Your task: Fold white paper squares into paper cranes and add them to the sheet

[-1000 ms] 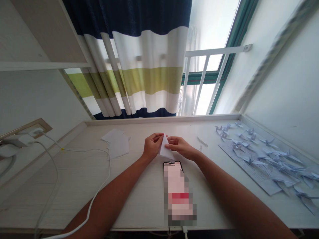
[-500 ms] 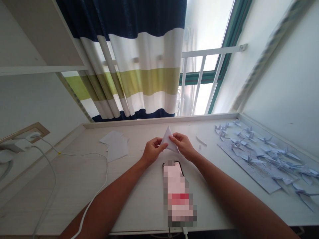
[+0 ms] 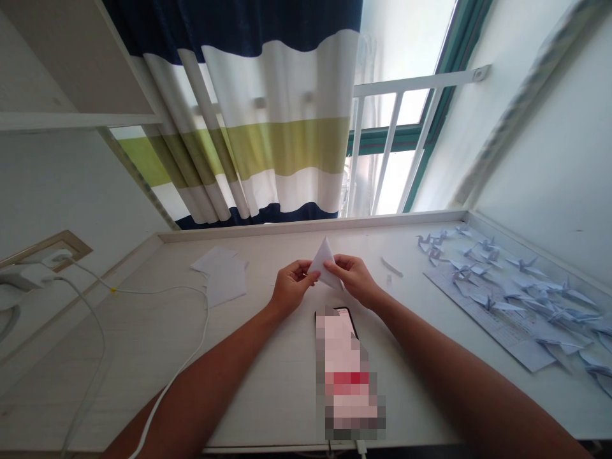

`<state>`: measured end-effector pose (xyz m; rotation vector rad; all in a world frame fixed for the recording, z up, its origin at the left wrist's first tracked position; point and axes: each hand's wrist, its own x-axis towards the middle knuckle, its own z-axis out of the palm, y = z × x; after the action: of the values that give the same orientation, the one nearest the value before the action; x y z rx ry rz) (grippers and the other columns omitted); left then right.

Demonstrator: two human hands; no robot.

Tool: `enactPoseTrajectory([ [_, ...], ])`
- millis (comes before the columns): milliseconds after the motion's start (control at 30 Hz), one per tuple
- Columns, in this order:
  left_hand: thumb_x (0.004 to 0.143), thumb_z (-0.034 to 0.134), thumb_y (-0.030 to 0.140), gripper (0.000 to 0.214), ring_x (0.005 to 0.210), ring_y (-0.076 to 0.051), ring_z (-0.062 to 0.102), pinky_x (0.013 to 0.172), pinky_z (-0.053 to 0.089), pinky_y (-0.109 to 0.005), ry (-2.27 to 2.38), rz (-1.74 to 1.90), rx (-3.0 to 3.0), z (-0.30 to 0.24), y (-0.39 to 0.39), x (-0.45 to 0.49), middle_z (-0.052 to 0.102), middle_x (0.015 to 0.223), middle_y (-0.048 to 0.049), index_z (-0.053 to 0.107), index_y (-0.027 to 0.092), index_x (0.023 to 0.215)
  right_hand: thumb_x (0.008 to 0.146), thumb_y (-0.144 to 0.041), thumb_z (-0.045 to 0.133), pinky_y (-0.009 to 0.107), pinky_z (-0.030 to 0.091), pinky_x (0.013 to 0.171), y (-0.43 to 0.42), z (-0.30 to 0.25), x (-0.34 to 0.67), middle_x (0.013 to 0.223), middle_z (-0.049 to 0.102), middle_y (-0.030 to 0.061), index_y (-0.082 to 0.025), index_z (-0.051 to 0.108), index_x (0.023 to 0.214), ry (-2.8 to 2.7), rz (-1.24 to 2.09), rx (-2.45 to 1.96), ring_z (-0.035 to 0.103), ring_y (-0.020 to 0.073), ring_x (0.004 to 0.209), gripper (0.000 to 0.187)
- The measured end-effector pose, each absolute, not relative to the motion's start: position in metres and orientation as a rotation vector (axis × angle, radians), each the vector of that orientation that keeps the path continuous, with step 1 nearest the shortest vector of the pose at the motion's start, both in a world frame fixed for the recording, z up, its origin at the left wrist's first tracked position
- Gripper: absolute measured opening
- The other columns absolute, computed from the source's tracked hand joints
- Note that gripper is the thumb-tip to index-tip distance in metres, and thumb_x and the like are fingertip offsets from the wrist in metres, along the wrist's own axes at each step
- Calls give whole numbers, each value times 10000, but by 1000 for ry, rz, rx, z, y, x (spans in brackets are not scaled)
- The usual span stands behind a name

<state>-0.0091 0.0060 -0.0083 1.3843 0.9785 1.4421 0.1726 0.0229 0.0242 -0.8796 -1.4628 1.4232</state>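
A folded white sheet of paper [image 3: 323, 260], with its point facing away from me, is held just over the desk between both hands. My left hand [image 3: 295, 282] pinches its lower left edge between thumb and fingers. On the right side, my right hand [image 3: 352, 275] grips it, the thumb lying on the front face and the fingers behind. Below the hands lies a phone [image 3: 342, 370] with a blurred-out screen and a cable at its near end.
Loose white paper sheets [image 3: 224, 277] lie to the left. Several folded paper cranes [image 3: 523, 264] cover the right side, some on a printed sheet [image 3: 516, 350]. Small paper scraps [image 3: 392, 266] lie right of my hands. A white cable [image 3: 206, 325] runs across the left arm from a wall socket [image 3: 71, 245].
The view has tilted and shifted slightly. Both hands keep their hold on the folded paper, with hardly any visible change in its shape.
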Motion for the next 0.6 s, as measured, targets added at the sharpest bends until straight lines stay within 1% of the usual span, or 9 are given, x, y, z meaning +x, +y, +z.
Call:
enactPoseTrajectory([
  [100,723,847,364,377,704,-131,645,667,527,-264,1006,1504,1347,-11,8,-10,732,847,-32,706,170,1015,738,-535,804,293,462,644,23,24,172,817,729,43,-165,720,846,-1392,1404,-890,625,180,716,394],
  [167,724,846,367,335,701,-134,649,667,518,-263,1040,1448,1382,-11,7,-10,726,809,-30,710,164,952,725,-530,817,292,462,643,23,24,170,805,728,40,-167,714,837,-1343,1399,-897,622,175,706,394],
  [233,756,817,390,278,676,-139,647,652,508,-265,1062,1383,1424,-11,5,-9,722,748,-36,706,152,847,725,-531,817,299,473,653,22,24,170,805,733,45,-166,709,836,-1327,1415,-890,634,180,711,396],
  [300,794,777,412,277,661,-147,651,641,504,-272,1066,1351,1445,-8,3,-8,726,708,-47,692,148,779,731,-539,810,307,484,657,21,26,169,794,735,48,-166,705,834,-1333,1431,-880,645,188,712,401],
  [500,837,722,443,313,648,-159,657,626,507,-285,1087,1331,1477,1,-3,-7,757,722,-71,677,152,732,751,-561,785,302,480,644,19,27,169,785,733,50,-159,705,820,-1363,1395,-901,637,181,700,415],
  [600,865,690,448,327,635,-152,646,629,513,-285,1092,1313,1521,1,-3,-7,759,726,-72,680,153,723,750,-566,783,294,467,631,20,26,169,761,718,37,-161,702,810,-1372,1371,-910,616,168,675,418],
])
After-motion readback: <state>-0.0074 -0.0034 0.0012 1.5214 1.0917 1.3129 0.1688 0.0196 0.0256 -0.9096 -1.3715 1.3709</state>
